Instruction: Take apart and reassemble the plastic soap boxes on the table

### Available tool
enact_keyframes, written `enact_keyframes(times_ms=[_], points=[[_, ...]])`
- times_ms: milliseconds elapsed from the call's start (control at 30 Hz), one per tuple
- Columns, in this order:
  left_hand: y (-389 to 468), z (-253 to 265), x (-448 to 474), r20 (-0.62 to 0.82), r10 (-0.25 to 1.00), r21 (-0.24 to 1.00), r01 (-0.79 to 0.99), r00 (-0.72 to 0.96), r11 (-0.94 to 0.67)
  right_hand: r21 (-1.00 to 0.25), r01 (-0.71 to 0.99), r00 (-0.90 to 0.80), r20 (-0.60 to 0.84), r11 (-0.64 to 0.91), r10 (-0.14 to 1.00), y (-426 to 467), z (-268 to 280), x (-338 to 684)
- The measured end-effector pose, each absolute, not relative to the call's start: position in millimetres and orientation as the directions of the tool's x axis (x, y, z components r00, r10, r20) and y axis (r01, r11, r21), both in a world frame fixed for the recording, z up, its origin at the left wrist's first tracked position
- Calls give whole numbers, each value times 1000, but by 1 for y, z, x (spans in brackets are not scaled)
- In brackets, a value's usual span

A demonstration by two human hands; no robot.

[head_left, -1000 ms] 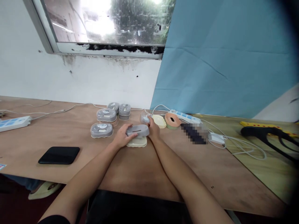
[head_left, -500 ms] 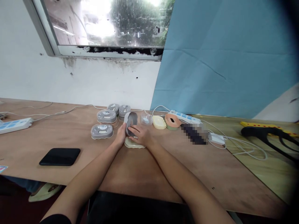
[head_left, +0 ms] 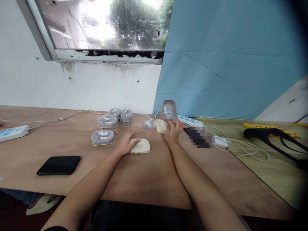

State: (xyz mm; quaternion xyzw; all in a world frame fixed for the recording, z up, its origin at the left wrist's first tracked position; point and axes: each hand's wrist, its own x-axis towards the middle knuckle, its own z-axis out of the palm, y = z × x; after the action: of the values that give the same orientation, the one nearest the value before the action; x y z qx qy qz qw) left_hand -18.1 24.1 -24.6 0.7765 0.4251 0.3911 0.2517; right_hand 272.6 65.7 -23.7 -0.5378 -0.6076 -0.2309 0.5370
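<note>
My right hand (head_left: 172, 131) pinches the near edge of a grey oval box part (head_left: 169, 110) with a large opening, lifted above the table and slightly blurred. My left hand (head_left: 126, 143) is open, its thumb and fingers apart, touching the left end of a cream oval tray (head_left: 141, 145) that lies flat on the table. Behind my right hand sit a stack of pale yellow oval pieces (head_left: 161, 126) and an orange part (head_left: 180, 125), mostly hidden. A small clear container (head_left: 148, 124) stands left of the yellow stack.
Several grey lidded oval boxes (head_left: 103, 137) stand left of my hands. A black phone (head_left: 59, 165) lies at the front left. White power strips (head_left: 14, 133) and cables are on the table (head_left: 149, 183). A black-handled tool (head_left: 269, 138) lies far right, beyond a pixelated dark item (head_left: 198, 138).
The grey part has left my left hand and moved up and right in my right hand. My left hand has come down to the cream tray, which is now uncovered.
</note>
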Motion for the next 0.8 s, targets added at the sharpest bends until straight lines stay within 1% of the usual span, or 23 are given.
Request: enact_keyframes(times_ms=[67, 133, 200, 267, 433, 600, 667, 800], points=[[23, -25, -17, 382, 843, 673, 511, 380, -535, -388, 901, 298, 878, 194, 373, 67, -27, 299], [23, -26, -16, 370, 837, 649, 532, 403, -543, -445, 889, 381, 851, 110, 362, 67, -32, 318], [24, -27, -16, 362, 832, 638, 539, 420, -550, -478, 877, 431, 825, 47, 365, 68, -37, 328], [24, -27, -17, 360, 827, 628, 543, 432, -558, -485, 874, 447, 808, 4, 384, 70, -41, 331], [24, -27, -18, 348, 830, 622, 555, 437, -553, -438, 898, 405, 790, -37, 461, 74, -42, 327], [25, -28, -17, 342, 830, 636, 542, 440, -550, -431, 902, 385, 758, -39, 527, 70, -39, 324], [25, -29, -17, 336, 832, 649, 532, 441, -544, -437, 899, 383, 759, -24, 526, 69, -38, 323], [26, -31, -18, 338, 832, 661, 519, 440, -542, -454, 891, 398, 792, 11, 462, 66, -34, 319]])
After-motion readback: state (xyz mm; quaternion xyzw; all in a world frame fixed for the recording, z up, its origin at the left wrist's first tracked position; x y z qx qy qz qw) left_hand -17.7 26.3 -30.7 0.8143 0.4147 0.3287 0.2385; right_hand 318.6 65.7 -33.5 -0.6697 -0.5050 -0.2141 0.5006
